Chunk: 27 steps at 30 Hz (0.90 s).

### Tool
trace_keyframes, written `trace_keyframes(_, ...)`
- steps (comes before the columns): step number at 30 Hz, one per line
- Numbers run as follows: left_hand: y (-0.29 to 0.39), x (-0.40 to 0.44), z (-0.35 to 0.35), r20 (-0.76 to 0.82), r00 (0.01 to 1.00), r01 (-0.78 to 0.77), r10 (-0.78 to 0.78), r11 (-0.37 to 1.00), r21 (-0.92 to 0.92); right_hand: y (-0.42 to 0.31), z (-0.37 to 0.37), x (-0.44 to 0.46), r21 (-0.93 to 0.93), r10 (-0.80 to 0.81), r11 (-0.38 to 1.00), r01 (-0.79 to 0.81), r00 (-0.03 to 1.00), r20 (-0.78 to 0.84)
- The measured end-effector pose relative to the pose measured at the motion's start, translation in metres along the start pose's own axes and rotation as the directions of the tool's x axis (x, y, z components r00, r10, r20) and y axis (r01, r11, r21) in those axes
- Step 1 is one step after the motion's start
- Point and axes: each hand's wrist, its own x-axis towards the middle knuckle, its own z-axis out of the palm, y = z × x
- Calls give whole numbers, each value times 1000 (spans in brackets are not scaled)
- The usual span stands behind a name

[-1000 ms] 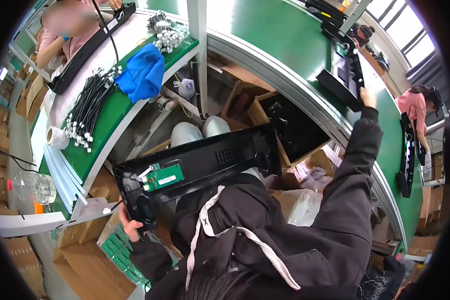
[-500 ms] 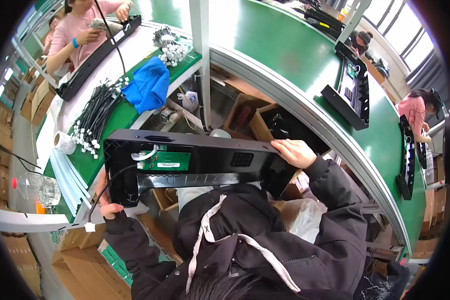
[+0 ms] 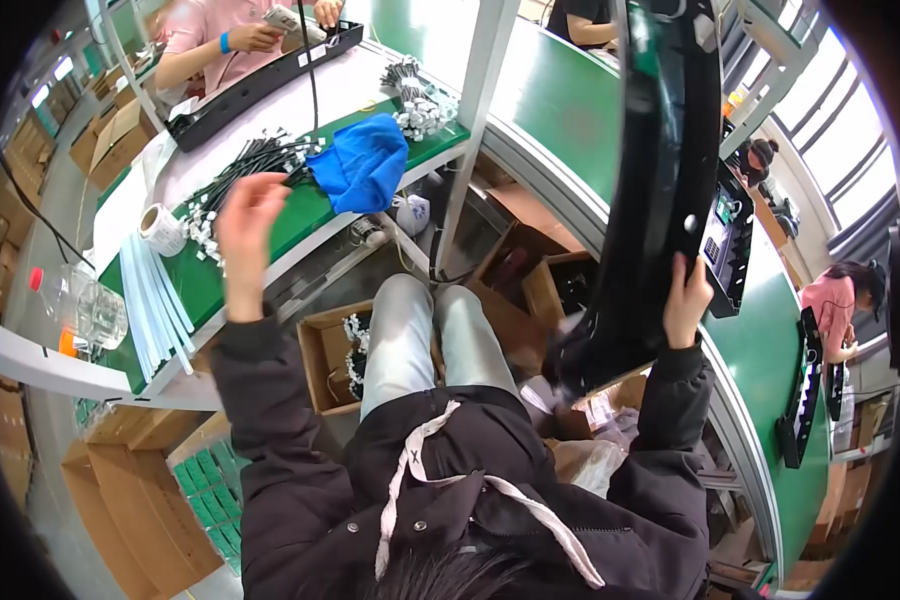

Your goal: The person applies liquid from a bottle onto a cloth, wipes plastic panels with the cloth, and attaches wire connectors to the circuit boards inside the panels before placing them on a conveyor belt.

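A long black plastic housing (image 3: 660,170) stands nearly upright at my right side, its lower end tilted in toward my knees. My right hand (image 3: 688,300) is closed on its right edge, low down. The circuit board seen earlier is hidden from this side. My left hand (image 3: 245,235) is raised over the edge of the left table, smeared by motion, so its finger state is unclear. Nearest to it are a bundle of black cables with white connectors (image 3: 255,165) and a crumpled blue cloth (image 3: 360,160).
On the left table are a label roll (image 3: 160,228), pale blue strips (image 3: 150,305) and a clear bottle (image 3: 95,305). Across it, a person in pink works on another black housing (image 3: 270,85). More housings (image 3: 798,390) lie on the green bench curving along my right. Cardboard boxes (image 3: 135,510) stand below.
The housing has swung from level across my lap to upright on my right. My left hand has let go of it and moved up toward the cables. The view has shifted.
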Motion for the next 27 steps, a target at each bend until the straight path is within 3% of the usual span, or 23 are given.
trace_keyframes(2,-18,2,31,31,995,-96,91,919,382,-3,4,28,-82,-62,995,55,994,-90)
trace_keyframes(3,-35,5,43,79,976,-214,202,841,497,-10,2,44,-145,-34,989,26,998,-49)
trace_keyframes(4,-51,8,55,145,942,-328,304,734,595,-14,4,58,-208,2,978,-5,1000,-11)
trace_keyframes(7,-68,15,87,204,908,-390,365,562,729,10,39,107,-304,34,953,-7,996,82)
trace_keyframes(8,-72,17,94,220,927,-362,304,570,738,32,60,123,-369,24,929,28,990,135)
trace_keyframes(12,-78,12,109,271,916,-390,297,490,780,45,119,163,-354,140,932,-72,975,172)
trace_keyframes(19,-113,2,125,73,904,-311,421,530,789,78,213,208,-283,239,941,-185,956,172)
trace_keyframes(22,-100,5,126,5,870,-335,493,583,740,79,231,213,-217,347,923,-318,931,113)
trace_keyframes(24,-99,10,127,-73,875,-333,478,706,625,67,233,209,-102,303,948,-303,953,-14)
trace_keyframes(25,-97,12,129,-114,876,-335,469,761,556,31,219,192,-13,170,985,-174,972,-162)
trace_keyframes(26,-89,15,132,-137,847,-366,513,752,548,-28,193,167,134,193,975,-177,975,-113)
trace_keyframes(27,-73,15,134,-155,818,-402,555,742,537,-62,185,131,566,112,807,-170,984,136)
